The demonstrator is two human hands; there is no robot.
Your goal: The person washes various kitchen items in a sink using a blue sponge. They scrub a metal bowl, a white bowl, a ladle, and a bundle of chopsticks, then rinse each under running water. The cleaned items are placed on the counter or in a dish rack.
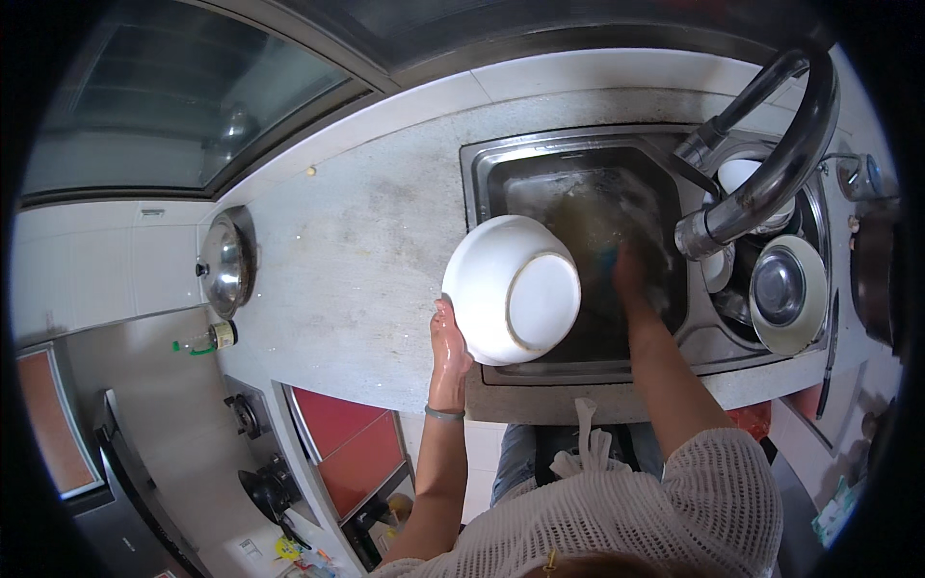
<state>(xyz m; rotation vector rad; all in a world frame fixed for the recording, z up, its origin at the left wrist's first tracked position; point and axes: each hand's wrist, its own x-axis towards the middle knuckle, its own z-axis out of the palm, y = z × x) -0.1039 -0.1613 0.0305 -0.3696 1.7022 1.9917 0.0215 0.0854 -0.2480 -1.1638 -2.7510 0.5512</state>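
Note:
My left hand point(452, 339) grips the rim of a large white bowl point(480, 289), which is tilted on its side over the left edge of the steel sink point(498, 373), its round foot turned to the right. The bowl's inside is hidden. My right hand point(629, 271) is down in the murky water point(585, 209) of the sink basin, partly under the surface. Something blue point(608, 254) shows beside its fingers; it is too blurred to name, and whether the fingers close on it cannot be told.
A curved metal faucet point(788, 173) arches over the sink's right side. The smaller basin there holds white bowls point(737, 173) and a pale bowl with a metal dish point(780, 285) in it. A domed pan lid point(222, 264) and a green-capped bottle point(220, 335) stand at the counter's left end.

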